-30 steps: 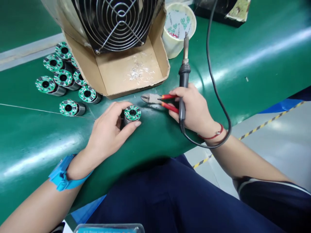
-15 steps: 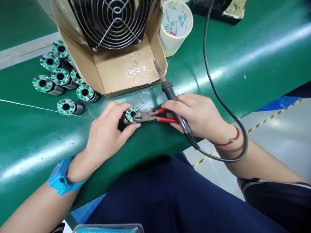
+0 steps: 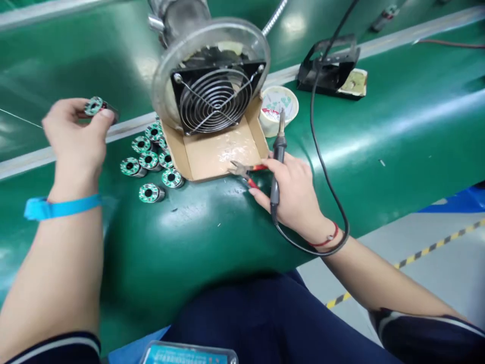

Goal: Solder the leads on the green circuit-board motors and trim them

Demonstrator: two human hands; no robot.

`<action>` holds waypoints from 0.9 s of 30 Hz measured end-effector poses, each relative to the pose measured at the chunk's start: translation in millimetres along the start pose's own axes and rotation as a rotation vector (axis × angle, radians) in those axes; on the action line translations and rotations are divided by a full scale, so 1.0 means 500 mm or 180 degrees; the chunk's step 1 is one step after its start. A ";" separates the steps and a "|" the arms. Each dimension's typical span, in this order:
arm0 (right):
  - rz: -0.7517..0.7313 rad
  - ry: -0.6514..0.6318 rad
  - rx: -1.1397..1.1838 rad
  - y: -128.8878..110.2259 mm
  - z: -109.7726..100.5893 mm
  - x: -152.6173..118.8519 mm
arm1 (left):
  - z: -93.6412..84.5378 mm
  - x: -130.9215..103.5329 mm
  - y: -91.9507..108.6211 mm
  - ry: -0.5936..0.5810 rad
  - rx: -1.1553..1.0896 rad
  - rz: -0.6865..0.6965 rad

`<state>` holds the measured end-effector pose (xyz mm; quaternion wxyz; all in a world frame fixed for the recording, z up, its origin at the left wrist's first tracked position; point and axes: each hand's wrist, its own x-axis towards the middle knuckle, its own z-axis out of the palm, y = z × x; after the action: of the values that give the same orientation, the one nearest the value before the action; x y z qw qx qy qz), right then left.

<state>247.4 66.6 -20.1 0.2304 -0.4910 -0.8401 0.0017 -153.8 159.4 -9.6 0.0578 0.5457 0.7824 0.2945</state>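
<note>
My left hand [image 3: 78, 134] is at the far left, holding a cylindrical motor [image 3: 94, 106] with a green circuit board ring on its end, between thumb and fingers. At the centre right, my right hand [image 3: 293, 194] holds red-handled pliers [image 3: 239, 169], whose jaws are spread apart near the front edge of a cardboard box [image 3: 208, 177]. The same hand also holds a soldering iron [image 3: 279, 151], its tip pointing up, away from me. Several similar motors [image 3: 149, 193] stand or lean in a group left of the box. Small wire clippings [image 3: 238, 150] lie in the box.
A fan [image 3: 216, 103] with a wire guard sits over the box. A tape roll [image 3: 280, 103] stands to its right, and a black iron stand [image 3: 328, 76] is farther back. The iron's cable [image 3: 316, 136] loops across the right side. A plastic case [image 3: 189, 354] is at the bottom edge.
My left hand has carried the motor away from the pliers, to the far left. The plier jaws have opened and are now nearer the box. The camera view has shifted, showing more of the back.
</note>
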 end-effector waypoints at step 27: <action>0.0570 0.1099 0.1235 0.022 -0.045 -0.017 | -0.072 -0.320 0.043 -0.1105 -0.0607 0.0104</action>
<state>268.5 60.3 -5.9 0.4589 -0.5031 -0.7256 0.0992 -87.3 8.0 -5.7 0.2386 0.5930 0.7202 0.2697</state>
